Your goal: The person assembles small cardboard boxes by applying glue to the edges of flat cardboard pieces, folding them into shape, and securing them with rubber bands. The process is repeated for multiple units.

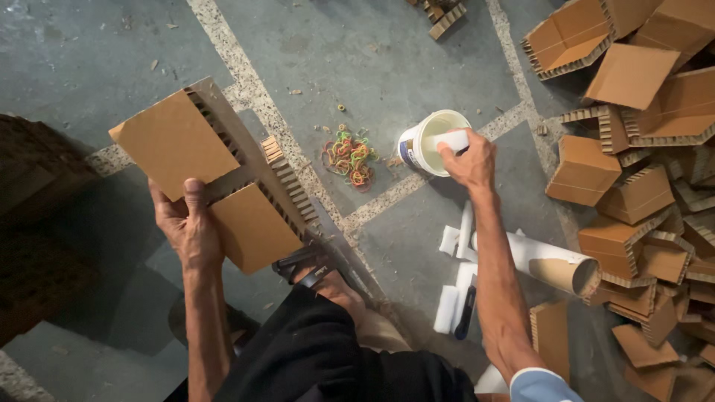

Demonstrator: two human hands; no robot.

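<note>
Left hand (188, 227): I clamp a notched brown honeycomb cardboard panel (201, 167).
Right hand (471, 160): I pinch a white sponge piece (451, 140) over the round white plastic tub (426, 141) with its blue label.

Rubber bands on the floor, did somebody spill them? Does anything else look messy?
The colourful rubber bands lie in a loose heap on the floor, a few strays nearby, beside the white bucket the right hand dips into. Folded cardboard pieces sit jumbled at the right. The left hand holds a notched board.

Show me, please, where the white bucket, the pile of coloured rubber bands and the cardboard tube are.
white bucket (414, 146): head view, on its outer wall.
pile of coloured rubber bands (348, 158): head view, the pile's middle.
cardboard tube (547, 259): head view, its white side.
</note>
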